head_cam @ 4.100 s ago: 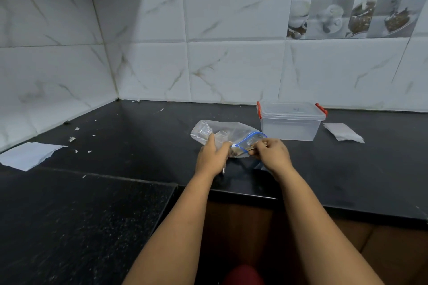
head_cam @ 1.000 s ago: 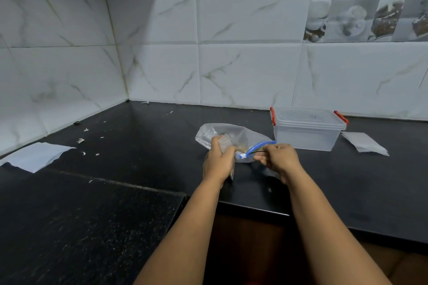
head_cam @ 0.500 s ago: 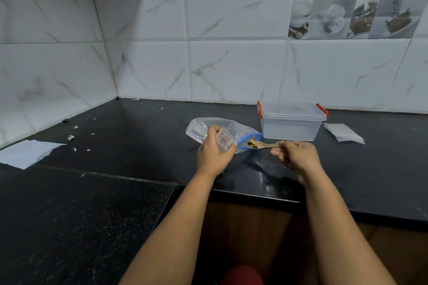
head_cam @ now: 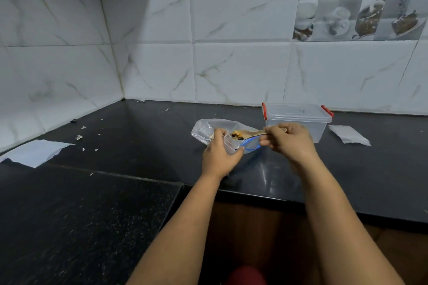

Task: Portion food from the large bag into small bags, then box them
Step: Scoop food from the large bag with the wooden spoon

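Observation:
A large clear zip bag (head_cam: 206, 128) with a blue seal lies on the black counter (head_cam: 143, 141). My left hand (head_cam: 220, 155) grips a small clear bag (head_cam: 230, 146) held open just in front of it. My right hand (head_cam: 289, 141) holds a pale wooden spoon (head_cam: 253, 134) by its handle. The spoon's bowl carries dark and yellow food bits (head_cam: 236, 135) right over the small bag's mouth. A clear plastic box (head_cam: 298, 120) with a lid and red clips stands behind my right hand.
A white paper (head_cam: 348, 134) lies to the right of the box, another white sheet (head_cam: 34, 151) at the far left. Small white scraps (head_cam: 80, 137) dot the counter's left side. The counter's front edge runs just below my wrists.
My right hand drew the spoon out of the large bag with food on it and brought it left, over the small bag in my left hand.

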